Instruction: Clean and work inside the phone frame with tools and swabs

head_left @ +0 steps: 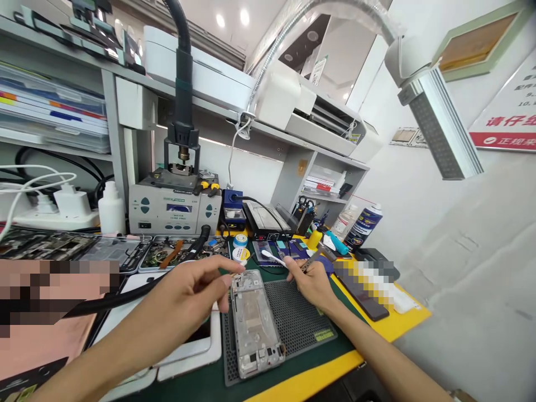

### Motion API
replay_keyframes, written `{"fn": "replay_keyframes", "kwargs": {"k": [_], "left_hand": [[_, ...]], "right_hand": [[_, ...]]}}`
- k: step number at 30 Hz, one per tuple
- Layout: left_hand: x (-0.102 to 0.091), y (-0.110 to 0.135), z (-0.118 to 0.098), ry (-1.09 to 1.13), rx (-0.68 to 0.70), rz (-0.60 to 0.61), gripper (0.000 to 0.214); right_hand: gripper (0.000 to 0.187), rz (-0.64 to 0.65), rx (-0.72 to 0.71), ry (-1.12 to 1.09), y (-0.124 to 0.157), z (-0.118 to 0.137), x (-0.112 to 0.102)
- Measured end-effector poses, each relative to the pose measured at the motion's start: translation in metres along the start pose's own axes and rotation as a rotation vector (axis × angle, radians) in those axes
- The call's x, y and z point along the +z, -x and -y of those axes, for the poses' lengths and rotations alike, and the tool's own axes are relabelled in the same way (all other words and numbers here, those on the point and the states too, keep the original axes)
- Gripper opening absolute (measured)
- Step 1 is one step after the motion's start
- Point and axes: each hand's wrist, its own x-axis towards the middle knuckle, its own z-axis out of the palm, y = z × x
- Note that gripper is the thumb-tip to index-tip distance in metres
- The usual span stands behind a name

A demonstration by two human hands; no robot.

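Note:
A bare phone frame, grey and silver with its inside facing up, lies on a black perforated mat. My left hand is at the frame's top left corner, index finger stretched over the top edge and thumb apart from it; the other fingers curl beneath. To the right of the frame, my right hand is closed round a white cotton swab, whose tip points up and left. A dark metal tool with holes also sticks out of this hand towards the upper right; its kind is unclear.
Behind stand a grey soldering station, small round tins and a parts tray. White tablets lie left of the mat. A dark phone and a spray can are at right. A lamp hangs above.

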Motion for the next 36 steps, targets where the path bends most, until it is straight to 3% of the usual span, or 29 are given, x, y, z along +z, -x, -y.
{"fn": "replay_keyframes", "kwargs": {"k": [2, 5, 12, 17, 21, 24, 27, 31, 36], "left_hand": [[-0.003, -0.001, -0.01, 0.239, -0.083, -0.04, 0.041], [-0.011, -0.002, -0.022, 0.405, -0.112, -0.103, 0.036], [-0.026, -0.002, -0.024, 0.605, -0.102, -0.154, 0.043], [-0.023, -0.01, -0.013, 0.402, -0.02, -0.27, 0.038], [-0.021, -0.015, -0.005, 0.167, 0.079, -0.386, 0.049], [-0.022, -0.013, -0.006, -0.029, 0.148, -0.468, 0.052], [-0.022, -0.01, -0.008, -0.189, 0.181, -0.519, 0.055], [-0.018, -0.007, -0.004, -0.305, 0.179, -0.489, 0.052], [-0.009, -0.006, -0.001, -0.309, 0.165, -0.477, 0.05]], "right_hand": [[0.03, -0.023, -0.004, -0.025, 0.0, -0.002, -0.001], [0.03, -0.03, -0.031, -0.067, -0.001, -0.004, -0.002], [0.03, -0.044, -0.083, -0.148, -0.003, 0.001, -0.003], [0.029, 0.04, -0.112, -0.166, -0.005, 0.032, -0.014], [0.03, 0.268, -0.114, -0.173, -0.01, 0.069, -0.024], [0.031, 0.42, -0.092, -0.139, -0.017, 0.083, -0.032], [0.029, 0.526, -0.051, -0.032, -0.022, 0.075, -0.043], [0.03, 0.661, 0.011, 0.151, -0.024, 0.053, -0.051], [0.029, 0.765, 0.016, 0.326, -0.014, 0.042, -0.038]]}}
